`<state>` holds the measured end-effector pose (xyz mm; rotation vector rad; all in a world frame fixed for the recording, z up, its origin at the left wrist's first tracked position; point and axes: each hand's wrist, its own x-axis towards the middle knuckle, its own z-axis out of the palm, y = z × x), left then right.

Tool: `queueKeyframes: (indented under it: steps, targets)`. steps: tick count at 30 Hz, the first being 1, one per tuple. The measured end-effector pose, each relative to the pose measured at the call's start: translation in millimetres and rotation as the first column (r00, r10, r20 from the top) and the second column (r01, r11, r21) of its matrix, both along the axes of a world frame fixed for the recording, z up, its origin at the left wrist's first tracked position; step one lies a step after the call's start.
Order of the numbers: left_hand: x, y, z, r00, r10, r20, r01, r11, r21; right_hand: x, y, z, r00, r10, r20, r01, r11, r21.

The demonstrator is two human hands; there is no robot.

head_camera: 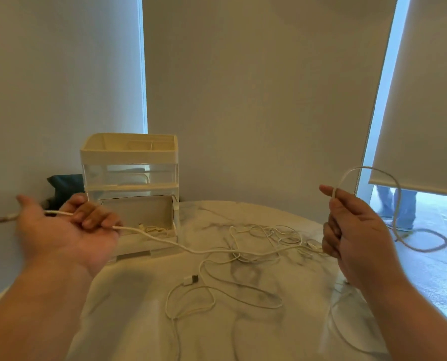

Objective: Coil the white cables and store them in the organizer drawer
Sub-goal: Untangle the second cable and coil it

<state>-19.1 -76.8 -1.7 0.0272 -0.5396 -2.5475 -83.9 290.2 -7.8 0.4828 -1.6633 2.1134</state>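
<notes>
A round, marble-patterned bench [243,321] is set against pale roller blinds [256,87]; beneath the raised blind at the right, a floor and a person's legs [397,207] are seen. At the bench's far left an organizer [130,155] stands with its bottom drawer [144,212] pulled out. A white cable [191,250] is gripped in the curled fingers of the upturned left hand [61,230] and runs across the bench to the right hand [355,230], where it is pinched and loops off the bench's edge. More loose cables [266,235] lie tangled mid-bench. The cable's end beyond the left hand is blurred. A dark object [65,186] behind the organizer cannot be identified.
</notes>
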Motion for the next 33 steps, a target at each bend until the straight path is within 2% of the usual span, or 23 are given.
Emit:
queueKeyframes:
  steps: [2, 4, 7, 10, 13, 17, 20, 23, 25, 27, 29, 31, 32, 33]
  targets:
    - [2.5, 8.4, -0.4, 0.998, 0.0, 0.057, 0.007, 0.993, -0.12, 0.2, -1.5, -4.0, 1.0, -0.019, -0.006, 0.019, 0.992, 0.127]
    - [10.3, 36.1, 4.7, 0.993, -0.008, 0.118, 0.05, 0.934, -0.353, 7.8, -9.9, -8.3, 0.998, -0.034, -0.053, 0.049, 0.945, 0.325]
    - [19.4, 78.8, 7.9, 0.981, -0.077, 0.18, 0.178, 0.732, -0.657, 23.3, -29.1, -13.1, 0.994, 0.023, -0.11, 0.046, 0.809, 0.586]
    - [18.8, 101.5, 1.7, 0.983, 0.012, 0.182, 0.146, 0.547, -0.824, 29.3, -40.4, -18.3, 0.994, 0.088, -0.071, -0.015, 0.727, 0.687]
    - [18.0, 104.7, -2.0, 0.987, 0.057, 0.15, 0.107, 0.458, -0.883, 29.6, -42.7, -19.7, 0.994, 0.076, -0.081, 0.004, 0.703, 0.711]
    - [17.7, 101.4, -4.3, 0.986, 0.079, 0.145, 0.11, 0.346, -0.932, 28.3, -40.1, -19.9, 0.998, 0.035, -0.06, 0.015, 0.734, 0.679]
    - [18.2, 102.4, -4.5, 0.985, 0.06, 0.161, 0.133, 0.327, -0.935, 25.3, -37.7, -20.8, 0.999, -0.001, -0.045, 0.03, 0.76, 0.649]
    - [18.8, 104.4, -3.7, 0.986, 0.048, 0.157, 0.136, 0.299, -0.944, 21.7, -34.9, -16.9, 0.999, -0.032, 0.001, 0.026, 0.833, 0.553]
    - [19.5, 105.8, -2.4, 0.989, 0.024, 0.149, 0.134, 0.316, -0.939, 14.8, -28.6, -16.0, 0.997, -0.072, 0.025, 0.051, 0.871, 0.489]
    - [20.1, 105.9, -0.9, 0.991, 0.006, 0.136, 0.126, 0.344, -0.931, 10.9, -20.4, -13.4, 0.989, -0.105, 0.104, 0.041, 0.87, 0.491]
    - [21.8, 105.4, -0.3, 0.994, 0.037, 0.099, 0.081, 0.335, -0.939, 6.9, -11.5, -15.7, 0.969, -0.131, 0.211, -0.032, 0.778, 0.628]
    - [24.0, 104.7, 0.0, 0.993, 0.121, 0.003, -0.034, 0.308, -0.951, 0.9, -7.0, -18.6, 0.961, -0.197, 0.195, -0.005, 0.691, 0.723]
    - [25.6, 104.9, 0.4, 0.982, 0.175, -0.071, -0.124, 0.309, -0.943, 0.6, -7.6, -17.1, 0.963, -0.219, 0.158, 0.039, 0.694, 0.719]
    - [27.1, 104.7, 1.3, 0.959, 0.239, -0.153, -0.229, 0.333, -0.915, 1.3, -8.5, -14.7, 0.966, -0.231, 0.116, 0.095, 0.736, 0.67]
